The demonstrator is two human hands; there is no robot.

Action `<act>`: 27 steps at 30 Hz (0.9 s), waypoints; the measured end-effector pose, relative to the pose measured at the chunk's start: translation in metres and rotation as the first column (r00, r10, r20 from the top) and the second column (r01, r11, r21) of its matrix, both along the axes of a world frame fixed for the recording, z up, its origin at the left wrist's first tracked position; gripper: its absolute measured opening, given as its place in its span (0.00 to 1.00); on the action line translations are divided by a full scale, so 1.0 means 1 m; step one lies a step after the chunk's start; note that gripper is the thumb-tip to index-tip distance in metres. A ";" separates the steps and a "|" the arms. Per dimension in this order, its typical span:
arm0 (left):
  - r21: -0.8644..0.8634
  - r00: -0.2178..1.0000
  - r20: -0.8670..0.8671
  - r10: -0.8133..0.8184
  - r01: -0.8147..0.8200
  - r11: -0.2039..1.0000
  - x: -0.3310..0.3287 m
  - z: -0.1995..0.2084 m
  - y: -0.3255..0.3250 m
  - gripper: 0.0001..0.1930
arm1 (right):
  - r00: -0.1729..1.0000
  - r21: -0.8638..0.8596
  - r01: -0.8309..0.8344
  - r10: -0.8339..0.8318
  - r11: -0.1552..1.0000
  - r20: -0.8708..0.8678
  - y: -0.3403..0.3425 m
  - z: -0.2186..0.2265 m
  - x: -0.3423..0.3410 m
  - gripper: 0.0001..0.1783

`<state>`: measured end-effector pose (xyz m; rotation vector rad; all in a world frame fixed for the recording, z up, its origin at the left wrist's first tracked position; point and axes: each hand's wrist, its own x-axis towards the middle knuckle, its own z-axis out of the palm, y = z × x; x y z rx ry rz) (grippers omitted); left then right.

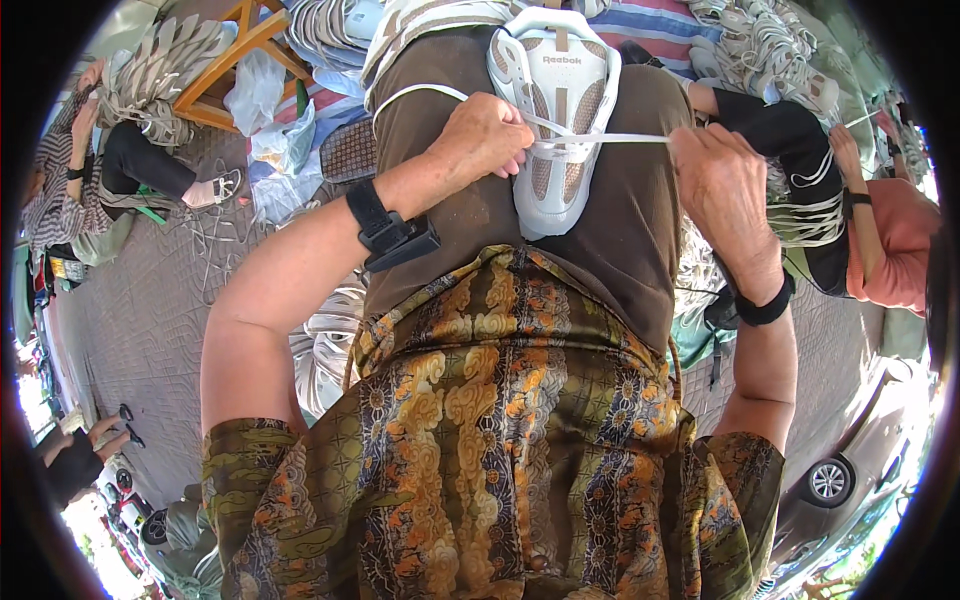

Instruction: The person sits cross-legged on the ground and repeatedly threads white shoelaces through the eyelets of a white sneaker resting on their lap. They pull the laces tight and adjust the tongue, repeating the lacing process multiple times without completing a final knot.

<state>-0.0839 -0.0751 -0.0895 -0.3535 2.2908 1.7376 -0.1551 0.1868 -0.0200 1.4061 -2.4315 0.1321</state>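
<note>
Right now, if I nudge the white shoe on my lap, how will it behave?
The white shoe probably shifts easily, its mesh panels looking light. It might slip or tip, resting on your rounded lap. Its lace, taut toward your right hand, would likely go floppy if released.

Smooth panels and mesh are combined in the shoe upper [556, 182]; matt cloth is shown in the trousers [640, 200], glossy cloth in the shirt [520, 400], crinkled plastic in the bag [255, 90], wood in the frame [232, 61].
</note>
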 end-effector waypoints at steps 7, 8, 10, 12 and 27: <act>-0.038 0.994 -0.095 -0.056 0.052 0.998 0.006 -0.002 -0.002 0.08 | 0.995 0.092 0.038 -0.030 0.995 -0.092 0.001 -0.017 -0.041 0.01; -0.027 0.991 -0.122 -0.063 0.060 0.998 0.007 -0.004 -0.002 0.08 | 0.994 0.110 0.064 -0.053 0.992 -0.099 0.003 -0.023 -0.045 0.01; -0.096 0.975 -0.203 -0.093 0.074 0.993 0.012 -0.007 -0.005 0.07 | 0.988 0.112 0.080 -0.064 0.990 -0.139 0.005 -0.024 -0.049 0.02; -0.256 0.938 -0.305 -0.164 0.085 0.963 0.019 -0.007 -0.008 0.07 | 0.976 0.079 0.073 -0.055 0.994 -0.209 0.010 -0.018 -0.047 0.06; -0.903 0.661 -0.365 -0.656 -0.078 0.423 0.018 0.009 -0.041 0.09 | 0.865 0.145 0.498 -0.480 0.855 -0.145 0.138 -0.021 -0.041 0.02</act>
